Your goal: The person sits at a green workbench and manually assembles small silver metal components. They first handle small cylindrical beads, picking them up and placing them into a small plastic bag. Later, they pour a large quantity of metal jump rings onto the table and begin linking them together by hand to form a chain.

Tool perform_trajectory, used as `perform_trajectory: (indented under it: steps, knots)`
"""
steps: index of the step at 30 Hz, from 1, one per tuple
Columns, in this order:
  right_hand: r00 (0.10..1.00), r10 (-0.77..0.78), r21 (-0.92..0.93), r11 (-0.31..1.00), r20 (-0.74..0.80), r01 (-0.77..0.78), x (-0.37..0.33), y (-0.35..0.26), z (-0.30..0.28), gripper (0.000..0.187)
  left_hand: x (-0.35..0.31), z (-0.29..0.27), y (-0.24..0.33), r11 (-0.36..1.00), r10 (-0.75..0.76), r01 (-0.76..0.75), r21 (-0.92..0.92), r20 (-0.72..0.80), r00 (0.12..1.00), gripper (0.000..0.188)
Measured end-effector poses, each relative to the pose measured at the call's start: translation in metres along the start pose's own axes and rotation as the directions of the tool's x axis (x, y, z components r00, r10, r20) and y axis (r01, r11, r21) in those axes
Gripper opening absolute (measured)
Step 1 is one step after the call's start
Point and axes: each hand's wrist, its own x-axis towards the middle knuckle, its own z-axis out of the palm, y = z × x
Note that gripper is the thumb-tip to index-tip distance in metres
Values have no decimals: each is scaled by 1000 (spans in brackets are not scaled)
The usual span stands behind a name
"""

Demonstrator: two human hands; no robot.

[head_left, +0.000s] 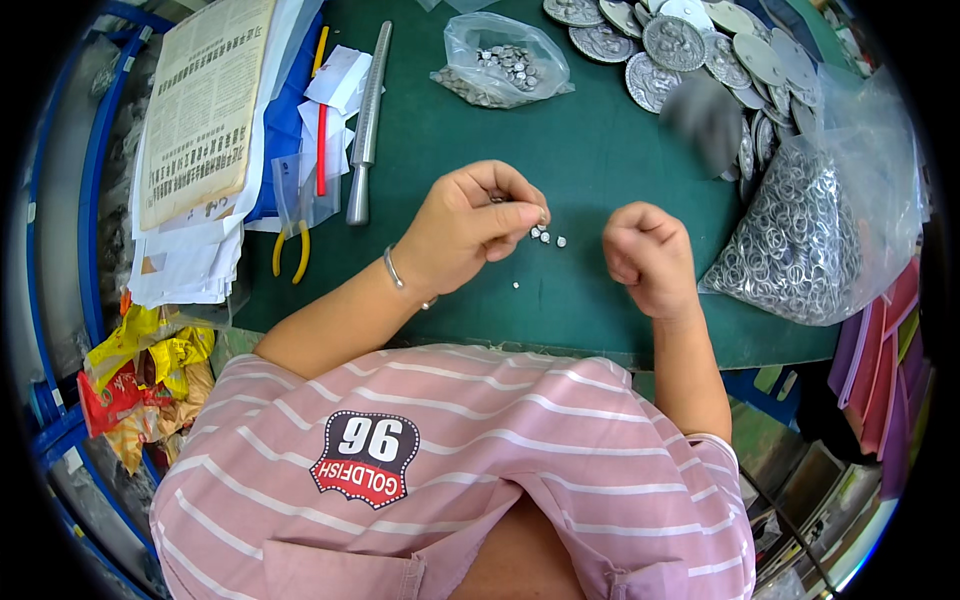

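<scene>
My left hand point(465, 215) is closed in a pinch over the green table, with a small metal piece point(543, 214) at its fingertips. Just below those fingertips lie a few small silvery pieces point(561, 241), and a tiny white bit point(516, 285) lies nearer to me. My right hand point(650, 255) is curled shut to the right of them; whatever it may hold is hidden. Beyond it, a round grey medallion point(702, 125) is smeared by motion, in front of a heap of embossed metal medallions point(675, 43).
An open plastic bag of small silvery pieces point(505, 72) sits at the back. A large clear bag of metal rings point(790, 235) stands at the right. Leftward lie a metal rod point(370, 125), a red stick point(321, 150), yellow-handled pliers point(291, 252) and stacked papers point(200, 110).
</scene>
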Motion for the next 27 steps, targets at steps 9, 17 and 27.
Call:
perform_trajectory:
  steps: [9, 17, 27]
  knots:
    - [867, -350, -932, -57, 354, 357, 8, 6, 22, 8, 13, -8, -7, 310, 242, -221, 925, 148, 959, 11]
    - [891, -378, -892, 267, 251, 365, 2, 6, 17, 4, 16, -4, -14, -39, 205, -313, 949, 314, 927, 9]
    - [989, -146, -680, 728, -27, 89, 8, 9, 21, 6, 13, -17, 8, 979, -200, 201, 17, -53, 978, 6]
